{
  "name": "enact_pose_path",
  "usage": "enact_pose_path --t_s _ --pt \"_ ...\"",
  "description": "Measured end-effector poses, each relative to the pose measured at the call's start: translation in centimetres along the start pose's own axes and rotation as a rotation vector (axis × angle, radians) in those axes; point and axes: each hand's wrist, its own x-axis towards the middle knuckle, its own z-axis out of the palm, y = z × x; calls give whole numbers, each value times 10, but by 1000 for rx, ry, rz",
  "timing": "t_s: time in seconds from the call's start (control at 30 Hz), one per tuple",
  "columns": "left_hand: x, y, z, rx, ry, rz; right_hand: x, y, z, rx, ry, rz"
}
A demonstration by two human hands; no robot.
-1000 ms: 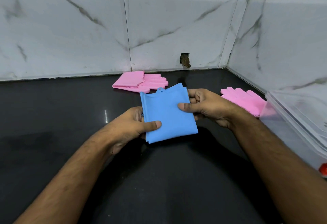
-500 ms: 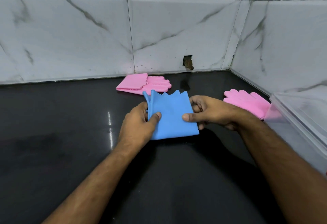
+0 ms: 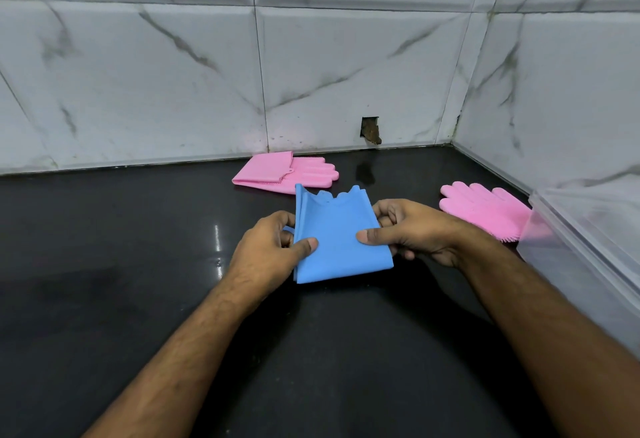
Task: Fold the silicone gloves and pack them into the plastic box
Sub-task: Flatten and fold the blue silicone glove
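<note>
A folded blue silicone glove (image 3: 337, 240) hangs just above the black counter (image 3: 121, 264), held between both hands. My left hand (image 3: 266, 254) pinches its left edge with thumb on top. My right hand (image 3: 412, 229) pinches its right edge the same way. A pink glove (image 3: 287, 172), folded over, lies near the back wall. Another pink glove (image 3: 485, 207) lies flat at the right, its cuff end against the clear plastic box (image 3: 588, 254).
Marble-tiled walls (image 3: 346, 74) meet in a corner at the back right, with a small hole (image 3: 370, 130) low in the back wall. The box stands at the counter's right edge against the side wall.
My left hand shifted its grip on the blue glove's left edge and both hands drew the glove a little nearer; the folded layers now lie flatter.
</note>
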Motion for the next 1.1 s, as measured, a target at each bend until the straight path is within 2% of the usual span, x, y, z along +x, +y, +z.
enact_pose_path --t_s 0.1,0.2,0.33,0.57,0.63,0.73,0.77,0.93,1.1 --pt "0 -1 1 -90 -1 23 -1 0 -1 17 12 2" --pt "1 -1 6 -136 76 48 0 -2 -3 40 63 -31" --pt "4 -2 10 -52 199 50 2 -1 0 68 117 -42" --pt "4 -2 12 17 270 10 9 5 4 -32 231 -33" --pt "3 -3 13 73 278 32 10 6 4 -128 267 -18" --pt "4 -4 12 184 276 51 10 6 2 -450 369 11" --pt "5 -4 11 201 274 42 9 5 3 -491 380 18" --pt "7 -2 6 95 237 -6 9 5 6 -350 356 6" --pt "10 -4 4 -70 220 -76 12 7 14 -259 405 37"
